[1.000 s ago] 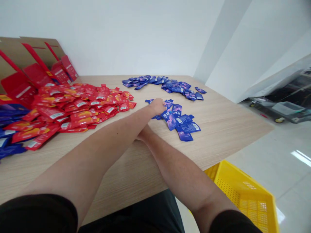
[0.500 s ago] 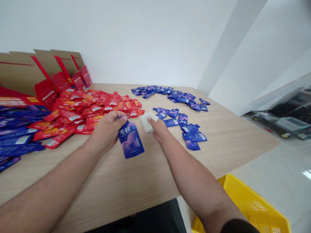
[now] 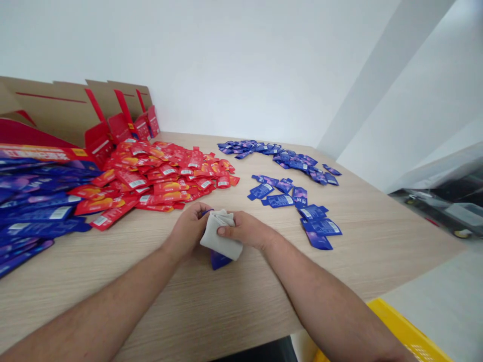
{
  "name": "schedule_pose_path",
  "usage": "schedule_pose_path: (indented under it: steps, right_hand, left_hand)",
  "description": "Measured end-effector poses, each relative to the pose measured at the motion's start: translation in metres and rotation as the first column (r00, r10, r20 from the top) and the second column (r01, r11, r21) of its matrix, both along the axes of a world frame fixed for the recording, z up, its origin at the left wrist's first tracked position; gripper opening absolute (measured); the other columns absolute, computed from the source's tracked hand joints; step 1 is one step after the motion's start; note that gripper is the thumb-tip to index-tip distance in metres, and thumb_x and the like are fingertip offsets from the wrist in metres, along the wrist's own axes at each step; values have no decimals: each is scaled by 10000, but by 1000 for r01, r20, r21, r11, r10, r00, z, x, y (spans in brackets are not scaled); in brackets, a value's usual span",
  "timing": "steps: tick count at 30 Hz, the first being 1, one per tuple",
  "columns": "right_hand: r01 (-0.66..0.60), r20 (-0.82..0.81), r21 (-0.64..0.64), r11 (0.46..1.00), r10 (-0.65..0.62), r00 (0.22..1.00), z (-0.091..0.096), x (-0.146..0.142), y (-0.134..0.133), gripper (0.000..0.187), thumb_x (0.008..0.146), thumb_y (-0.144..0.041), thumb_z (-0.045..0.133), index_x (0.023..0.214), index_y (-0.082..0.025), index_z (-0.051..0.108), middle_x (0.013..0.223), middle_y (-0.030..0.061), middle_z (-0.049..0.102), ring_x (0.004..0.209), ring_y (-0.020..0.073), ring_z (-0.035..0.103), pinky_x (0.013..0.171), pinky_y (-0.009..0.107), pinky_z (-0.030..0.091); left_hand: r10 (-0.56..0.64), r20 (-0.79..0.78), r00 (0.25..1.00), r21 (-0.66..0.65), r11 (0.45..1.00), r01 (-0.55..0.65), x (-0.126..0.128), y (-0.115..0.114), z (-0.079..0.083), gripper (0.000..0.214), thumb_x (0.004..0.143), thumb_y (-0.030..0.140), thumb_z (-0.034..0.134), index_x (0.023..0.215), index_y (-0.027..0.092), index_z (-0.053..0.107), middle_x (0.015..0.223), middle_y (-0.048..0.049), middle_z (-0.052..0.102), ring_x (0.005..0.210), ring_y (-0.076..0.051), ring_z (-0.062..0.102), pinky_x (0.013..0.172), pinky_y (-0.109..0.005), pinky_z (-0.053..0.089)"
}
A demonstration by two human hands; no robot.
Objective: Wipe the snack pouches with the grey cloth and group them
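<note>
My left hand (image 3: 190, 229) is closed on the top corner of a blue pouch (image 3: 219, 260), held above the table. A folded whitish cloth (image 3: 222, 236) lies over the pouch's front and hides most of it. My right hand (image 3: 249, 230) grips that cloth, thumb on top, and presses it against the pouch. Beyond my hands to the left is a heap of red pouches (image 3: 169, 176). Several loose blue pouches (image 3: 279, 200) lie flat to the right of my right hand.
At the left, blue pouches (image 3: 37, 211) are piled by a red box (image 3: 41, 151), with open cardboard boxes (image 3: 56, 100) behind. More blue pouches (image 3: 287, 158) form a row near the wall. A yellow crate (image 3: 400, 327) stands below the table (image 3: 181, 311) at the right.
The cloth has come across from beside the pouch onto its front, my right hand moving with it. My hands are closer together. The view has shifted slightly left.
</note>
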State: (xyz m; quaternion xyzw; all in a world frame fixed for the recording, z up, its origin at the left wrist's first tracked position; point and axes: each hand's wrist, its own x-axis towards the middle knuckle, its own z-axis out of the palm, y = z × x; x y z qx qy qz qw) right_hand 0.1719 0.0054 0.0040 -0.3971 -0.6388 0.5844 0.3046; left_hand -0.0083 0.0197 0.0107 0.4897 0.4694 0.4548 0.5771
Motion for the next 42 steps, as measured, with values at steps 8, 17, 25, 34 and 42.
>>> schedule_pose_path:
  steps: [8,17,25,34,42]
  right_hand:
    - [256,-192,-89,963,-269,944,-7,-6,3,611,699,-663,781,1053,-185,641,908,34,703,771,186,650,720,317,514]
    - [121,429,626,771,-469,772,21,0,-6,232,869,-409,678,889,-198,583,916,35,571,870,185,544,775,317,433]
    - [24,509,647,762,-456,730,22,-3,-8,232,867,-391,699,889,-193,578,913,33,567,851,176,534,760,300,421]
    - [75,502,643,762,-494,710,20,-2,-5,218,878,-386,681,925,-187,604,917,46,600,850,179,556,750,294,416]
    - [179,448,656,733,-570,688,20,11,5,226,878,-394,636,948,-180,654,924,77,655,878,222,583,788,341,441]
  left_hand:
    - [12,87,996,-12,1000,-11,2,1,-8,297,726,442,731,758,196,568,599,44,582,515,-107,514,501,-223,410]
    - [21,218,976,-119,993,5,5,-1,-14,236,696,338,717,718,207,523,558,65,529,479,-101,465,480,-220,372]
    - [29,293,956,-166,986,21,6,0,-10,254,623,287,755,680,197,525,531,62,532,469,-94,447,460,-218,369]
    - [36,289,957,-150,989,8,5,-2,-8,225,621,253,727,672,197,516,545,49,546,487,-108,474,478,-227,381]
    - [-72,305,950,-39,995,88,7,-1,-13,151,646,170,658,653,193,509,691,23,619,606,-125,536,574,-248,418]
